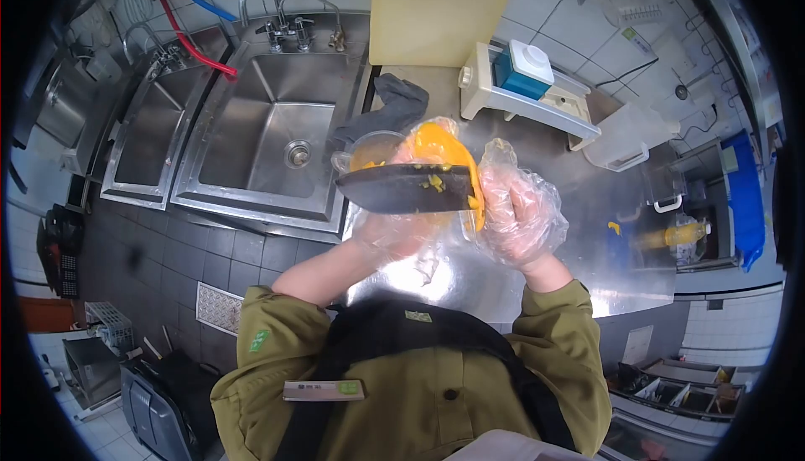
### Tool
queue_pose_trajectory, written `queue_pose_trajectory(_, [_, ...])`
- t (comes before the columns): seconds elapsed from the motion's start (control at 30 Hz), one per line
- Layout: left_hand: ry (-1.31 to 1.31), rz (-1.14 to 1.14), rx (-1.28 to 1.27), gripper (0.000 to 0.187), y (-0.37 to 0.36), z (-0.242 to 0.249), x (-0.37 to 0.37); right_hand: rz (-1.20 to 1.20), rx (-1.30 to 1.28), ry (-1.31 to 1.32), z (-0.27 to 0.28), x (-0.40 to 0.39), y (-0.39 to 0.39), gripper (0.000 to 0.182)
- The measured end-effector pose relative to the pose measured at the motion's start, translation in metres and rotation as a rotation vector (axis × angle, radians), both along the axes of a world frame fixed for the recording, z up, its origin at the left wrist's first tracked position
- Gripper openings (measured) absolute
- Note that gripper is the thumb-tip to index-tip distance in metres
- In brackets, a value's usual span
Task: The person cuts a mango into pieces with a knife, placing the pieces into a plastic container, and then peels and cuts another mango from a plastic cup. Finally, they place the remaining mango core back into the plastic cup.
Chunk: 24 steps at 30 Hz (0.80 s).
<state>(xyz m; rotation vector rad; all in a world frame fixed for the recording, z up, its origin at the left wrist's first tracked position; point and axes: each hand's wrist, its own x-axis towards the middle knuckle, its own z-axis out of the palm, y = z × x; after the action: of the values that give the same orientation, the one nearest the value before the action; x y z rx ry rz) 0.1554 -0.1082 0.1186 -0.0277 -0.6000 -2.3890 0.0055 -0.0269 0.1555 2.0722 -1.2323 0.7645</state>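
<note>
Both hands are in clear plastic gloves above the steel counter. My left hand (pixel 401 233) is partly hidden behind a broad dark knife blade (pixel 407 190). Its fingertips show above the blade, closed around a glossy orange-yellow piece of fruit (pixel 439 144) that looks like mango. My right hand (pixel 521 209) is closed at the blade's right end, where the handle is hidden inside the grip. Yellow bits cling to the blade, and an orange strip hangs at its right end. Just behind the blade's left part stands a clear round container (pixel 375 151) with yellow pieces.
A double steel sink (pixel 210 186) lies left, with a grey cloth (pixel 394 102) at its right. Behind stands a yellowish cutting board (pixel 436 16). A beige rack (pixel 537 110) bears a teal-and-white box (pixel 524 71); a clear pitcher (pixel 625 138) and yellow-filled bottle (pixel 683 234) are at right.
</note>
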Motion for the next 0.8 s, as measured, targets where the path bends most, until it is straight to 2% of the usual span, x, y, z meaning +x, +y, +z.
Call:
queue_pose_trajectory(0.07, [-0.01, 0.061, -0.183, 0.045, -0.008, 0.01, 0.003, 0.032, 0.058, -0.061, 0.004, -0.001, 0.0, 0.045])
queue_pose_trajectory(0.17, [-0.032, -0.046, -0.27, 0.054, -0.023, 0.01, 0.005, 0.054, 0.05, -0.101, 0.005, 0.002, 0.001, 0.044])
queue_pose_trajectory(0.37, [-0.09, 0.006, -0.29, 0.06, -0.029, 0.012, 0.008, 0.068, 0.042, -0.129, 0.0, 0.006, -0.002, 0.049])
queue_pose_trajectory(0.47, [-0.117, 0.072, -0.17, 0.062, -0.029, 0.02, 0.01, 0.083, 0.096, -0.164, -0.001, 0.009, -0.004, 0.05])
queue_pose_trajectory(0.6, [-0.09, 0.067, -0.293, 0.064, -0.033, 0.015, 0.009, 0.079, 0.172, -0.129, 0.001, 0.008, -0.004, 0.051])
queue_pose_trajectory(0.67, [-0.099, 0.043, -0.357, 0.064, -0.03, 0.017, 0.01, 0.06, 0.113, -0.122, -0.005, 0.007, -0.008, 0.051])
queue_pose_trajectory(0.77, [0.029, -0.052, -0.214, 0.067, -0.032, 0.007, 0.008, 0.039, 0.09, -0.128, -0.01, 0.008, -0.011, 0.05])
queue_pose_trajectory(0.8, [0.096, -0.127, -0.091, 0.062, -0.035, 0.005, 0.009, 0.033, 0.092, -0.132, -0.011, 0.009, -0.012, 0.05])
